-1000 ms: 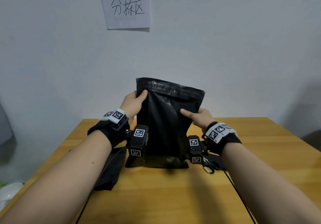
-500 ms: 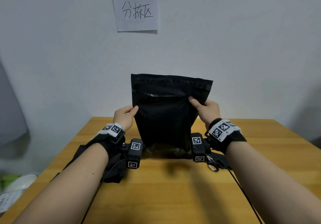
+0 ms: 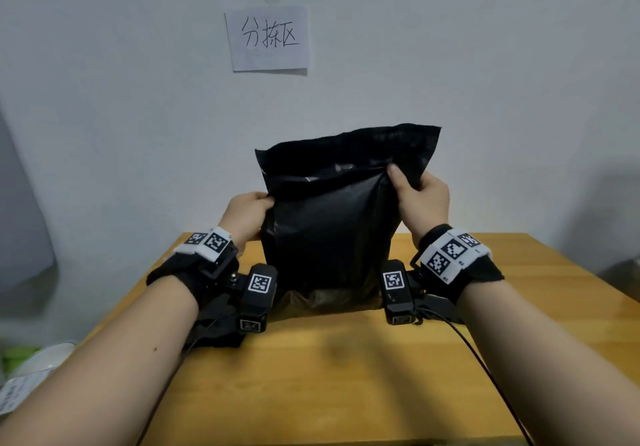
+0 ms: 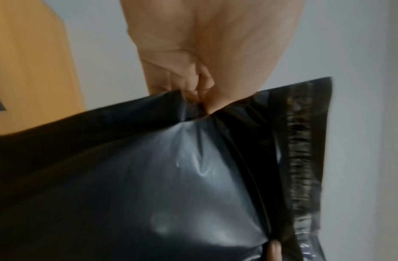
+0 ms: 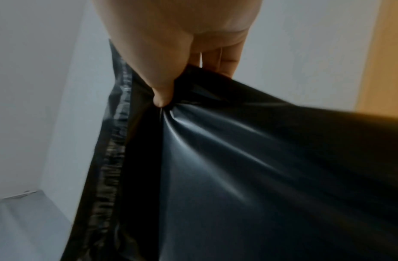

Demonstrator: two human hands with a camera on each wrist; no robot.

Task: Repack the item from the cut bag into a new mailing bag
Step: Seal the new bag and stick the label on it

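I hold the black mailing bag (image 3: 329,234) upright over the wooden table (image 3: 346,376), its bottom edge down at the tabletop. My left hand (image 3: 244,215) pinches the bag's left edge below the mouth, fingers curled tight on the plastic. My right hand (image 3: 420,200) grips the right edge higher up, thumb pressed on the front sheet, other fingers behind it. The flap (image 3: 381,148) with its adhesive strip stands up behind the opening, tilted higher on the right. The bag bulges; I cannot see what is inside. A paper sign (image 3: 267,38) hangs on the wall beyond.
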